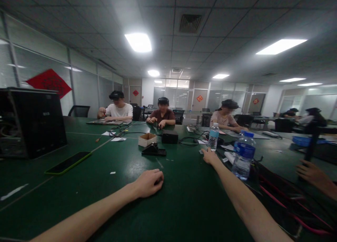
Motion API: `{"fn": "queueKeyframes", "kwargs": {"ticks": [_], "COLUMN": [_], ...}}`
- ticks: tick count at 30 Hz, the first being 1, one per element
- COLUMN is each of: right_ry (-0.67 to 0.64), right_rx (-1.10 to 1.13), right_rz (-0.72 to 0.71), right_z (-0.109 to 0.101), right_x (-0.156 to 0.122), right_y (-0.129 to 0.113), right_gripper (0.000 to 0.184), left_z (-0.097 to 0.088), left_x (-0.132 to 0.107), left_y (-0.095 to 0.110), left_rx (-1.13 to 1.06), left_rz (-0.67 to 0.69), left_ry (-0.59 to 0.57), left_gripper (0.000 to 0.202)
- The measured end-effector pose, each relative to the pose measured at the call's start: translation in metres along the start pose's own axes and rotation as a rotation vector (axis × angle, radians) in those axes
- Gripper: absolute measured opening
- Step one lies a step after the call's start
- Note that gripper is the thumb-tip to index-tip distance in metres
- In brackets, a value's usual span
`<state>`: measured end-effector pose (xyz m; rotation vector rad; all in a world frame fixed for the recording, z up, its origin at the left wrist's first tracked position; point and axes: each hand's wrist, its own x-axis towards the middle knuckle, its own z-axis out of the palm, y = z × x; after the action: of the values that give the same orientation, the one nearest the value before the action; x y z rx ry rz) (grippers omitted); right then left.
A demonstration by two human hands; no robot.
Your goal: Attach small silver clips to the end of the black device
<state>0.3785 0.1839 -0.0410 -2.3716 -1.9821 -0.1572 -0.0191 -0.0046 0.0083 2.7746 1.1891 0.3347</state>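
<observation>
My left hand (149,182) rests on the green table (110,186) with its fingers curled under in a loose fist; nothing shows in it. My right hand (210,155) reaches far forward, fingers bent down onto the tabletop beside small white and dark items (226,158). What its fingertips touch is too small to make out. A water bottle with a blue cap (243,154) stands just right of my right forearm. A second bottle (213,136) stands beyond the right hand.
A black computer case (31,121) stands at the left, a phone in a green case (67,162) lies near it. A small cardboard box (147,139), black devices (153,150) and cables sit mid-table. Three people sit across. Another person's hand (310,173) enters from the right.
</observation>
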Motion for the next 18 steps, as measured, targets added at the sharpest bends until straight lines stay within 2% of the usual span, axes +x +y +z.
{"fn": "queueKeyframes", "kwargs": {"ticks": [5, 11, 18], "right_ry": [-0.005, -0.034, -0.024], "right_rx": [-0.001, 0.011, 0.075], "right_rz": [0.011, 0.013, 0.013], "right_z": [-0.0041, -0.0080, -0.0092], "right_x": [-0.0014, -0.0012, 0.0003], "right_y": [-0.0011, -0.0025, -0.0014], "right_gripper": [0.058, 0.048, 0.051], "left_z": [-0.0037, -0.0047, -0.0030], "left_x": [-0.0007, -0.0002, -0.0006], "left_y": [0.0031, 0.0044, 0.0020], "left_rx": [0.007, 0.007, -0.008], "left_rz": [-0.007, -0.020, -0.010], "left_ry": [-0.006, -0.017, -0.018], "left_gripper": [0.011, 0.013, 0.013]}}
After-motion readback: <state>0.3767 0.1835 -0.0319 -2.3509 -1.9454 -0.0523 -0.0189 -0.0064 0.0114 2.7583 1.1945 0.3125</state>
